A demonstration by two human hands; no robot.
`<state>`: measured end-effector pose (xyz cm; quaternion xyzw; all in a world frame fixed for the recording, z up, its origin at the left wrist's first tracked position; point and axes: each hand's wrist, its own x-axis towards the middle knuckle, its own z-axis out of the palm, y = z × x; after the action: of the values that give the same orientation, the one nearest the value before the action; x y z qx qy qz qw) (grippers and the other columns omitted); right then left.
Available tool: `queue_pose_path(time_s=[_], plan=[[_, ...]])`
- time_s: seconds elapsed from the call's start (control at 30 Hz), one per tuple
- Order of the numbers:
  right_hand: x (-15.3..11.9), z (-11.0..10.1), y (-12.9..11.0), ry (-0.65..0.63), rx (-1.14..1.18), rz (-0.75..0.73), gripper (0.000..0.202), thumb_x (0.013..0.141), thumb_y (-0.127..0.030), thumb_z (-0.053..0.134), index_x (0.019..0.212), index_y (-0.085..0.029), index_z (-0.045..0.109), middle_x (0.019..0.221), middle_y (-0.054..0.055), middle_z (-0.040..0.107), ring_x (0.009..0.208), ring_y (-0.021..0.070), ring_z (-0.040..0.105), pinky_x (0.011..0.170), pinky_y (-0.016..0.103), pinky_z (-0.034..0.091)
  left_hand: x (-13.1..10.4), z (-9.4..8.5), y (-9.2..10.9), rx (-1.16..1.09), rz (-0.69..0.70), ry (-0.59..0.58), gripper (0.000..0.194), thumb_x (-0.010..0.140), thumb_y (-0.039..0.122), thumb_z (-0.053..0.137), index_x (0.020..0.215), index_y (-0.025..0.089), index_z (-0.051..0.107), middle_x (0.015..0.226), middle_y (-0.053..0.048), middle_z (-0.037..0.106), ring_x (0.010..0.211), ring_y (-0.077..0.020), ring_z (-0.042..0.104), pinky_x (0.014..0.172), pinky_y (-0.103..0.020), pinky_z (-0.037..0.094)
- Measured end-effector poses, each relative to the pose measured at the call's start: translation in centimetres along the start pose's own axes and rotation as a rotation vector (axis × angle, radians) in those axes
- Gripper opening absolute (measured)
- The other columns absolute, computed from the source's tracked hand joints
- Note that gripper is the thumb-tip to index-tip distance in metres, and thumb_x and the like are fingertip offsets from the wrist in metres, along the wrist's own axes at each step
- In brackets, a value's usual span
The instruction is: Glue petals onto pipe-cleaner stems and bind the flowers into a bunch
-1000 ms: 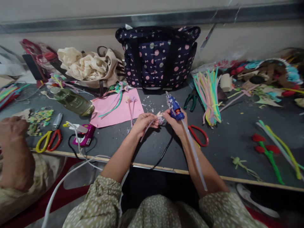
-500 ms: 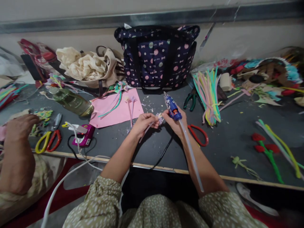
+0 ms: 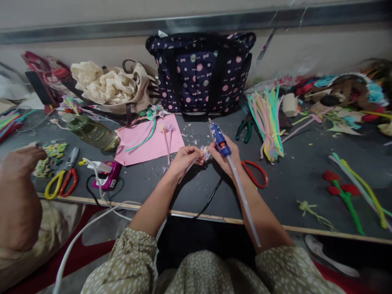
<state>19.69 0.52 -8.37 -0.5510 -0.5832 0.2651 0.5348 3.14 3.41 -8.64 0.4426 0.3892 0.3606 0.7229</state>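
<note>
Between thumb and fingers my left hand [image 3: 187,160] pinches a small pipe-cleaner flower [image 3: 205,152], pale yellow and lilac, whose lilac stem runs down below the hand. My right hand [image 3: 228,157] is wrapped round a blue glue gun [image 3: 219,136]; its nozzle points up and away, and a long clear glue stick [image 3: 245,196] trails from its back along my forearm. The right thumb and fingertips reach to the flower's edge. Two similar finished flowers [image 3: 168,130] lie on a pink sheet [image 3: 147,143] to the left.
Red-handled pliers or scissors [image 3: 257,175] and green-handled pliers [image 3: 245,130] lie right of my hands, near a pipe-cleaner bundle [image 3: 268,126]. A patterned bag [image 3: 202,77] stands behind. At left are scissors [image 3: 65,175], a purple device [image 3: 110,175], a bottle [image 3: 92,130] and another person's hand [image 3: 23,163].
My hands stay nearly in place, with the glue gun still held upward. The other person's hand at left has shifted slightly leftward. The whole view has moved a little.
</note>
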Motion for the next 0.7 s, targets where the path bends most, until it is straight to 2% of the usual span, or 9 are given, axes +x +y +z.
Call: queue_pose_path(time_s=[0.1, 0.2, 0.27, 0.37, 0.47, 0.53, 0.7], plan=[[0.0, 0.1, -0.5, 0.039, 0.009, 0.002, 0.018, 0.077, -0.038, 0.068, 0.082, -0.024, 0.059, 0.075, -0.002, 0.063, 0.065, 0.0132, 0.058, 0.065, 0.029, 0.048, 0.1, -0.1, 0.0, 0.007, 0.026, 0.004, 0.024, 0.068, 0.034, 0.077, 0.073, 0.012, 0.067, 0.071, -0.004, 0.069, 0.059, -0.0112, 0.063, 0.061, -0.024, 0.053], [0.1, 0.2, -0.7, 0.136, 0.092, 0.023, 0.021, 0.077, -0.039, 0.070, 0.082, -0.023, 0.059, 0.078, -0.001, 0.064, 0.068, 0.0139, 0.059, 0.068, 0.030, 0.050, 0.1, -0.4, 0.2, -0.005, 0.086, 0.046, 0.028, 0.069, 0.039, 0.077, 0.076, 0.013, 0.068, 0.074, -0.004, 0.068, 0.065, -0.0117, 0.063, 0.063, -0.024, 0.054], [0.1, 0.2, -0.6, 0.186, 0.149, 0.052, 0.023, 0.076, -0.041, 0.070, 0.082, -0.023, 0.058, 0.079, 0.000, 0.064, 0.067, 0.0140, 0.059, 0.067, 0.031, 0.050, 0.1, -0.4, 0.3, -0.031, 0.127, 0.085, 0.029, 0.068, 0.040, 0.078, 0.078, 0.014, 0.067, 0.076, -0.003, 0.067, 0.066, -0.0112, 0.063, 0.065, -0.024, 0.054], [0.1, 0.2, -0.5, 0.196, 0.176, 0.093, 0.025, 0.076, -0.043, 0.071, 0.081, -0.022, 0.058, 0.078, 0.000, 0.063, 0.064, 0.0132, 0.057, 0.062, 0.030, 0.050, 0.1, -0.4, 0.4, -0.093, 0.159, 0.119, 0.032, 0.066, 0.040, 0.081, 0.079, 0.015, 0.066, 0.073, 0.000, 0.066, 0.063, -0.0097, 0.061, 0.066, -0.025, 0.055], [-0.1, 0.3, -0.8, 0.150, 0.176, 0.106, 0.025, 0.075, -0.044, 0.072, 0.078, -0.021, 0.061, 0.073, 0.000, 0.063, 0.061, 0.0125, 0.056, 0.059, 0.029, 0.050, 0.2, -0.4, 0.5, -0.153, 0.159, 0.150, 0.034, 0.063, 0.039, 0.083, 0.079, 0.015, 0.065, 0.065, 0.002, 0.064, 0.055, -0.0082, 0.059, 0.064, -0.025, 0.055], [-0.3, 0.3, -1.3, 0.072, 0.205, 0.137, 0.026, 0.076, -0.045, 0.071, 0.077, -0.021, 0.062, 0.073, 0.001, 0.065, 0.055, 0.0120, 0.055, 0.055, 0.030, 0.049, 0.2, -0.5, 0.5, -0.188, 0.147, 0.166, 0.035, 0.063, 0.039, 0.083, 0.080, 0.015, 0.065, 0.063, 0.002, 0.063, 0.053, -0.0080, 0.058, 0.062, -0.024, 0.055], [-0.7, 0.4, -2.4, -0.062, 0.283, 0.204, 0.032, 0.076, -0.053, 0.069, 0.081, -0.022, 0.065, 0.080, 0.004, 0.072, 0.051, 0.0135, 0.059, 0.052, 0.031, 0.051, 0.4, -0.9, 0.5, -0.220, 0.136, 0.178, 0.033, 0.066, 0.038, 0.081, 0.082, 0.015, 0.066, 0.064, 0.002, 0.064, 0.054, -0.0078, 0.059, 0.062, -0.023, 0.055]])
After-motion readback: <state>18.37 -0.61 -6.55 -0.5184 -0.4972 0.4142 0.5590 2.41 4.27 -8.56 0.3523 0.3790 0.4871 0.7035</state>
